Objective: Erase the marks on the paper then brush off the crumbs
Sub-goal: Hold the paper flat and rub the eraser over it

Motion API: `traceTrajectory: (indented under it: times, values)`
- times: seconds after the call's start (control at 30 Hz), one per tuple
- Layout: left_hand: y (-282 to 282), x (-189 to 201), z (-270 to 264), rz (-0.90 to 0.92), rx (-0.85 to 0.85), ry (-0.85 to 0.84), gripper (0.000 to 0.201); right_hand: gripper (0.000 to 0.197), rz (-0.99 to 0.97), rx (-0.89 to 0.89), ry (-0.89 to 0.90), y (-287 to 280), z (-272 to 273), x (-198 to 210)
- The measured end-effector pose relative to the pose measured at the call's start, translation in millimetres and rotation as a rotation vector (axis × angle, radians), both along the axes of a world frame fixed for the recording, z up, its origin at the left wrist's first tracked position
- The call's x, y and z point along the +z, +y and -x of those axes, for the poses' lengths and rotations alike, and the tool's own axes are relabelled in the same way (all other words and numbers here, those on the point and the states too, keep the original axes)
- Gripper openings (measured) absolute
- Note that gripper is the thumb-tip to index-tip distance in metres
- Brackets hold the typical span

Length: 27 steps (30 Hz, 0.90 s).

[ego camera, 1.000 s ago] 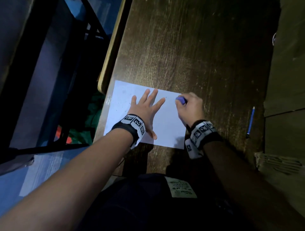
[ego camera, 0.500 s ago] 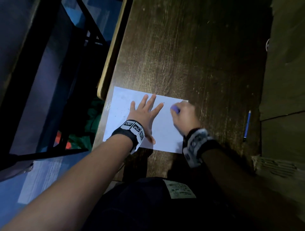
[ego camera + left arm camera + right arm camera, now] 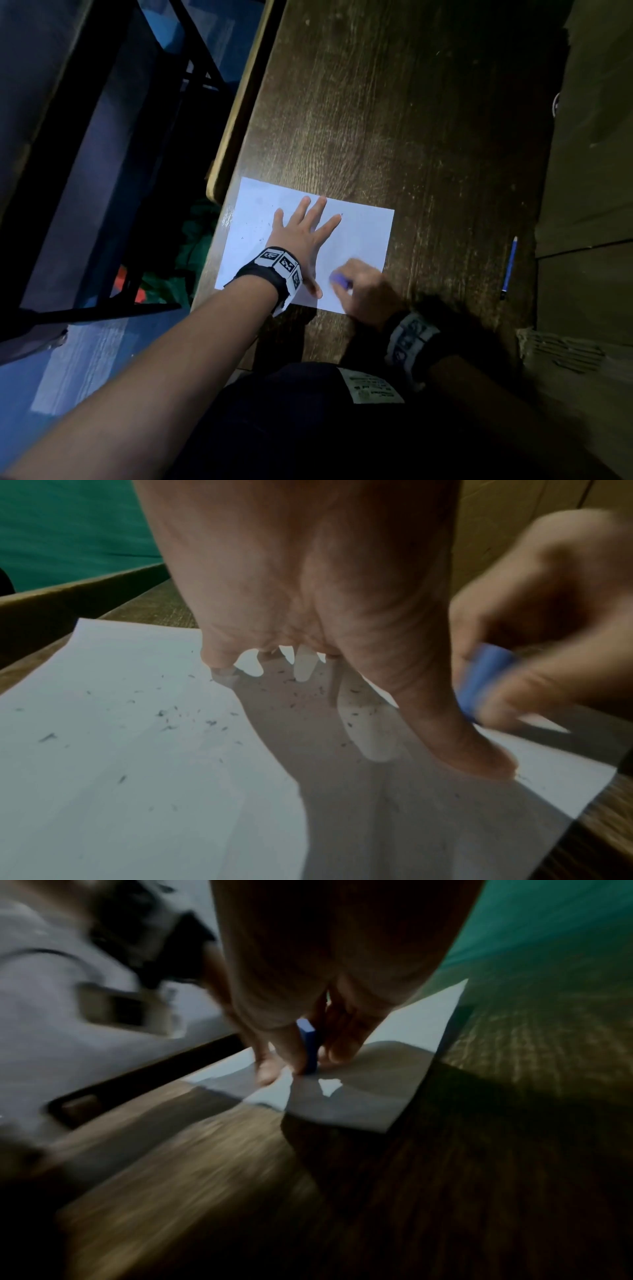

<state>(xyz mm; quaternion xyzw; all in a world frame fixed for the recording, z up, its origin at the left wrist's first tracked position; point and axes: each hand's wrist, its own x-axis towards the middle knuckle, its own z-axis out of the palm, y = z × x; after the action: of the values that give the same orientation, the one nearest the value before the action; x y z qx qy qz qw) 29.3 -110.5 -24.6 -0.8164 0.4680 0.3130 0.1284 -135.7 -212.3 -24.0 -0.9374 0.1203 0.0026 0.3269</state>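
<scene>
The thin white rectangular sheet of paper (image 3: 363, 236) lies flat at the near left edge of the dark wooden surface (image 3: 394, 120), and every place here is given against it. On its left half, dark eraser crumbs (image 3: 164, 715) are scattered loose. The left hand (image 3: 301, 233) is pressed on its middle, fingers (image 3: 317, 209) straight and spread. At its near right corner a small blue block eraser (image 3: 340, 280) is pinched by the right hand (image 3: 368, 291). The sheet is judged light, limp and easily creased, best pinned flat beside the rubbed spot. Well right of it lies a slim blue pencil (image 3: 509, 267).
</scene>
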Motion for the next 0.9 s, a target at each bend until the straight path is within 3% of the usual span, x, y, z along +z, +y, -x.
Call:
traceTrajectory:
  times: [0.07, 0.23, 0.3, 0.37, 0.43, 0.5, 0.57, 0.67, 0.8, 0.9]
  values:
    - [0, 1, 0, 0.001, 0.003, 0.01, 0.163, 0.003, -0.019, 0.15, 0.019, 0, 9, 2]
    - [-1, 3, 0, -0.014, 0.006, 0.019, 0.166, 0.009, 0.031, -0.294, 0.039, -63, -33, -6]
    - [-1, 4, 1, -0.022, 0.003, 0.017, 0.166, 0.012, 0.022, -0.392, 0.05, -55, -35, -8]
    - [-2, 4, 1, -0.013, 0.009, 0.001, 0.166, 0.009, -0.004, -0.299, 0.042, -22, -21, -8]
    - [-1, 5, 2, -0.011, -0.018, -0.004, 0.164, 0.003, -0.045, -0.057, -0.032, 8, 6, -9]
    - [1, 6, 3, -0.013, -0.058, -0.008, 0.162, 0.005, -0.087, 0.057, -0.006, 8, 13, -8]
    - [2, 9, 4, -0.015, -0.12, -0.015, 0.161, 0.004, -0.11, -0.117, 0.006, -10, -1, -3]
    - [5, 12, 6, -0.003, -0.345, -0.053, 0.155, 0.007, -0.043, -0.353, -0.048, -44, -23, 3]
    - [16, 16, -5, 0.036, -0.565, -0.137, 0.124, 0.009, 0.028, -0.197, 0.206, -63, -23, 4]
    - [33, 27, -24, 0.113, -0.447, -0.2, 0.108, 0.007, 0.08, -0.174, 0.168, -52, 1, 2]
